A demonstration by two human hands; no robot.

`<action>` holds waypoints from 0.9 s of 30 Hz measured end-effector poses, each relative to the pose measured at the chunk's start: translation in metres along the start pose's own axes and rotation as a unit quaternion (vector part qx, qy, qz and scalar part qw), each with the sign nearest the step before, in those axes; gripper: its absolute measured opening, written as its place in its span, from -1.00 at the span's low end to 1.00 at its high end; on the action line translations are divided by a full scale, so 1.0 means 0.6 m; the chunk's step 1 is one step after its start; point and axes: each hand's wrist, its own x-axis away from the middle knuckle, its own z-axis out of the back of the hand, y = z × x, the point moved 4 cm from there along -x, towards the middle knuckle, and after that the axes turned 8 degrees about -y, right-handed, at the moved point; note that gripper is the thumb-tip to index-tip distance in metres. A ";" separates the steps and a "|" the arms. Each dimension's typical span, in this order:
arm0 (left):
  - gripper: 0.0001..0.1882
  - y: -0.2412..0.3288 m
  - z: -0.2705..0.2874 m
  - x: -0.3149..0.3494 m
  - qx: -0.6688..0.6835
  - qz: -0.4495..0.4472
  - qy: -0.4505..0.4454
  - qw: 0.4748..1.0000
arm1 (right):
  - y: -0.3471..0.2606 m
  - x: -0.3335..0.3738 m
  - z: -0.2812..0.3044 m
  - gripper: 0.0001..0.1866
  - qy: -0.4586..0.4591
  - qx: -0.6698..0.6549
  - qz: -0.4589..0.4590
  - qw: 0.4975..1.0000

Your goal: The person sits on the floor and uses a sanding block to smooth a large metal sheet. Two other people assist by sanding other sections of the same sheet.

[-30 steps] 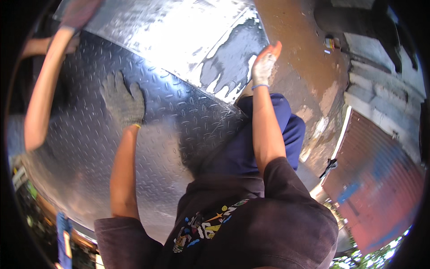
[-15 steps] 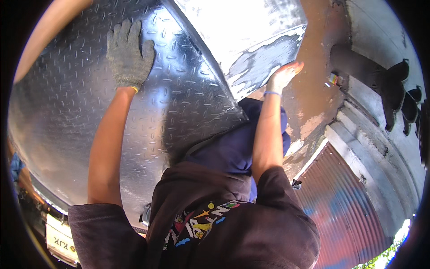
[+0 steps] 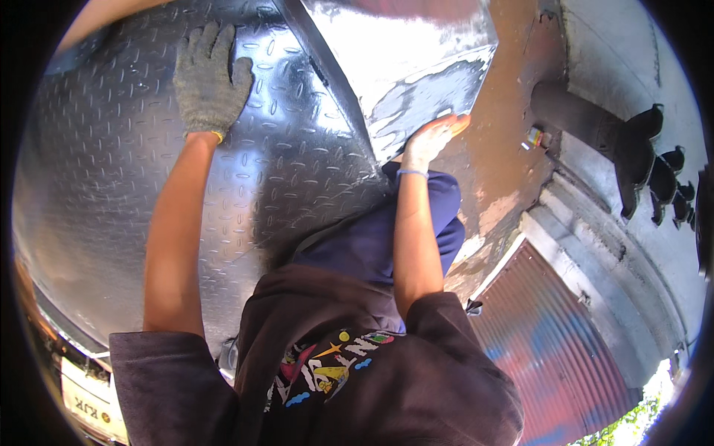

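Observation:
My left hand (image 3: 212,78), in a grey knit glove, lies flat with fingers spread on a large black diamond-plate metal sheet (image 3: 297,167). My right hand (image 3: 431,141) is bare, with a thin blue band at the wrist. Its fingers stretch out along the near face of a shiny, angular metal piece (image 3: 431,89), which has patchy grey and white areas. The palm seems to rest against that face; the exact contact is hidden. A dark raised edge (image 3: 327,78) runs between the sheet and the shiny piece.
Another person's bare arm (image 3: 104,18) reaches in at the upper left. Brown, patchy ground (image 3: 498,97) lies to the right, with a small colourful packet (image 3: 534,137). Beyond are a dark pipe-like piece (image 3: 576,111), a pale ledge (image 3: 595,245) and a rusty corrugated sheet (image 3: 558,334).
My right hand has slid a little to the left along the shiny metal face. My left hand stays flat on the sheet. The whole view has shifted slightly.

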 end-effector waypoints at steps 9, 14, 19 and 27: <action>-0.43 0.013 0.025 -0.009 0.036 -0.013 -0.020 0.999 | -0.098 0.180 0.015 -0.30 -0.093 -0.040 0.044 0.994; -0.43 0.003 0.013 0.002 0.023 0.005 -0.011 1.000 | -0.098 0.170 0.051 -0.35 -0.133 -0.077 0.082 0.985; -0.42 0.009 0.018 -0.001 0.026 0.009 -0.014 1.000 | -0.065 0.145 0.082 -0.21 -0.215 -0.100 0.003 0.971; -0.45 0.007 0.015 -0.001 0.009 0.010 -0.012 1.000 | -0.038 0.141 0.079 -0.09 -0.233 -0.138 0.012 0.962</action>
